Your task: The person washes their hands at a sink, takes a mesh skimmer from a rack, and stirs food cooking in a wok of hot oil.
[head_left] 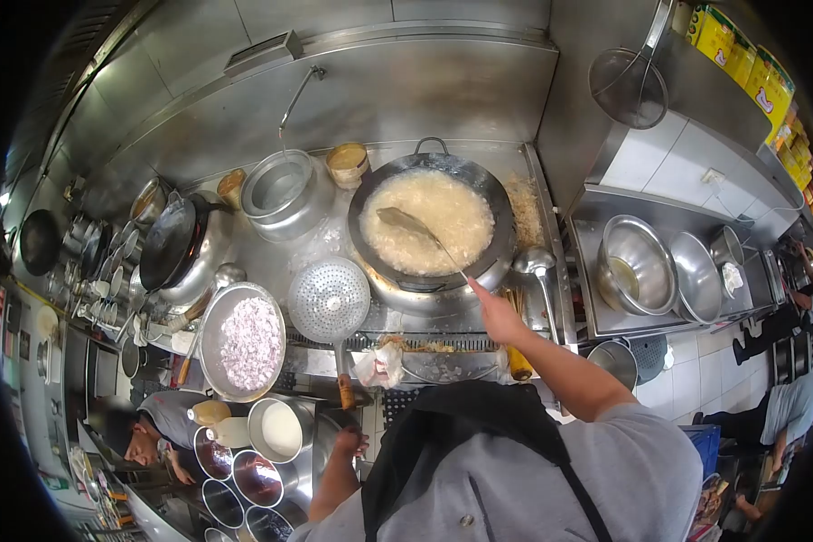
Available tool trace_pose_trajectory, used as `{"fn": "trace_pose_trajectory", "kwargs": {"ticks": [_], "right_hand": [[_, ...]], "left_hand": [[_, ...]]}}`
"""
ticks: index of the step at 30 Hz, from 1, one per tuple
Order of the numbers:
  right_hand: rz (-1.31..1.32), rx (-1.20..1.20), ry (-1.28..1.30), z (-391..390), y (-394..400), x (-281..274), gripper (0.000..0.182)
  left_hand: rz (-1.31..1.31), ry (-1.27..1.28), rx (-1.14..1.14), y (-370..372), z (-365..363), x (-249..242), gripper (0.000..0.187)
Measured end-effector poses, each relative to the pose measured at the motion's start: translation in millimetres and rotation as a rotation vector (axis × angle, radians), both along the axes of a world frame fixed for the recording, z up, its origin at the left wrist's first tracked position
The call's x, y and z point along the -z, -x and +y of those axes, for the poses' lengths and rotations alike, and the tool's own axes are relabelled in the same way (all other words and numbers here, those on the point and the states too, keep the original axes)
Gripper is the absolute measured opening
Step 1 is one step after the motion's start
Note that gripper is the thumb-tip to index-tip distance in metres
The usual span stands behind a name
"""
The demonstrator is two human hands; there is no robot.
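Observation:
My right hand (497, 314) is closed on the handle of a metal spatula (413, 224), whose blade lies in the bubbling pale oil of a large black wok (502, 217). Many light pieces float in that oil. My left hand (350, 441) hangs low near my body, its fingers curled; whether it holds anything is too small to tell. Just above it, a round perforated skimmer (330, 300) rests on the stove edge with its wooden handle pointing toward me. A metal bowl (204, 341) of pinkish-white floured pieces stands to the left.
A ladle (535, 261) lies right of the wok. Metal bowls (637, 265) stand on the right counter; a strainer (630, 88) hangs above. A water pot (286, 195) sits behind left. Sauce containers (258, 477) are lower left, beside a person (158, 425). Others are far right.

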State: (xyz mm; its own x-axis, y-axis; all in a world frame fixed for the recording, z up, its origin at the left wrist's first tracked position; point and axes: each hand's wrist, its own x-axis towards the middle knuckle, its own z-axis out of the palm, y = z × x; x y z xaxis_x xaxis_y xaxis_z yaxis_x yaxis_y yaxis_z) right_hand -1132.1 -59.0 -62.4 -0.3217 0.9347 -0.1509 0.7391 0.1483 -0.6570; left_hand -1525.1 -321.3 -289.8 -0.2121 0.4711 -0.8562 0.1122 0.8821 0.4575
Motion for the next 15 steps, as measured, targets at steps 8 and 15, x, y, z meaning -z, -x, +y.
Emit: {"fn": "trace_pose_trajectory", "kwargs": {"ticks": [8,15], "right_hand": [[-0.020,0.107,-0.080,24.8,-23.5,-92.8,0.065],[-0.155,0.014,-0.031,35.3,-22.5,-27.0,0.073]], "left_hand": [[0.034,-0.028,-0.018,-4.8,8.6,1.4,0.042],[0.048,0.044,0.078,-22.8,-3.7,-2.4,0.046]]}}
